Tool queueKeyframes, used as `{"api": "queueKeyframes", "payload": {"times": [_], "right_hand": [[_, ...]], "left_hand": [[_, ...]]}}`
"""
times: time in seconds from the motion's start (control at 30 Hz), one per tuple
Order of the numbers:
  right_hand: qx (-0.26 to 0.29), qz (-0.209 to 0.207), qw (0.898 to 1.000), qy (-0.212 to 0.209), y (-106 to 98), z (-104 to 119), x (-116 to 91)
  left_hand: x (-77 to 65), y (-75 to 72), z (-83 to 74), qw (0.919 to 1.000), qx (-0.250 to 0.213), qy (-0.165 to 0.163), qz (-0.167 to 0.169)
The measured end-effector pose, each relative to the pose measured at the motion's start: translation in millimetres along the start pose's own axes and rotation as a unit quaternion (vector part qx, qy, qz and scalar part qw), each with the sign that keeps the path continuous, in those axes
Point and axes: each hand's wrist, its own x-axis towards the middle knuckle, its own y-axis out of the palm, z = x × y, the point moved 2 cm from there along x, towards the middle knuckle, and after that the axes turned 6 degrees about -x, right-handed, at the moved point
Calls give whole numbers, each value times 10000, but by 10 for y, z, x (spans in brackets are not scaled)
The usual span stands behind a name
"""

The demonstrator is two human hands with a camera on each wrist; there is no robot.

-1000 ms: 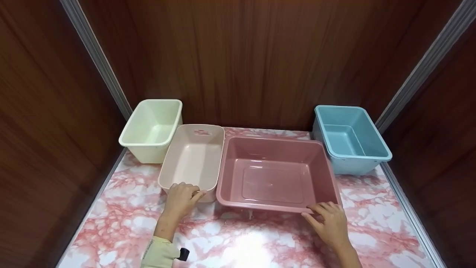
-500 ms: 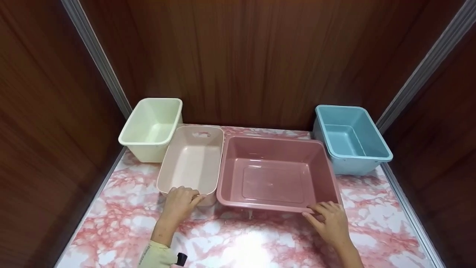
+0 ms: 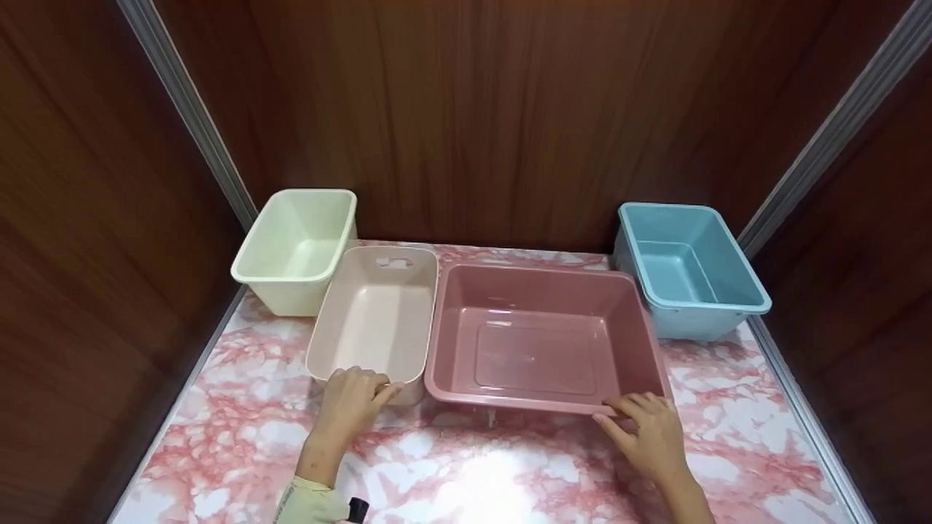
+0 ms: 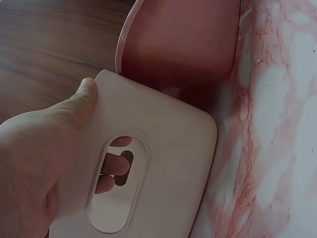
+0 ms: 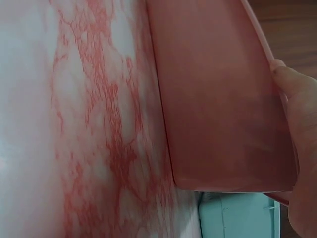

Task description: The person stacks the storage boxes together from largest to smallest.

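A pale pink bin [image 3: 375, 320] with handle slots stands just left of the middle. My left hand [image 3: 348, 404] grips its near rim, fingers over the inside and thumb outside. In the left wrist view, fingertips show through the bin's near slot [image 4: 116, 198]. Close on its right lies a wider dusty-rose tub [image 3: 535, 356]. My right hand [image 3: 648, 437] holds that tub's rim near the front right corner, with the thumb on the outer side. In the right wrist view the tub's outer wall [image 5: 218, 99] fills the middle, and most fingers are hidden behind the rim.
A pale green bin [image 3: 295, 291] stands at the back left, beside the pale pink one. Blue stacked-looking bins [image 3: 699, 320] stand at the back right. Dark wooden panels [image 3: 480, 124] enclose the red-and-white marbled table [image 3: 408, 466] on three sides.
The pale pink bin has slid slightly toward me, with my left hand on it. The dusty-rose tub and my right hand have stayed nearly in place.
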Motion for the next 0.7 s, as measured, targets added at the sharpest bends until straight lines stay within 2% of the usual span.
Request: {"api": "queueKeyframes", "payload": {"times": [0.23,0.43,0.57,0.7], "right_hand": [[-13,-73,9999,-70,-5,-14,10],[55,-52,10000,-15,-8,-14,6],[117,28,9998,127,-26,8,15],[177,315,9988,343,-43,51,58]], "left_hand": [[-22,0,-17,9998,-29,-129,116],[-12,7,-31,9999,71,-95,-65],[-15,23,-44,9981,-14,-115,-599],[-16,53,-62,9864,-228,-122,-1622]]}}
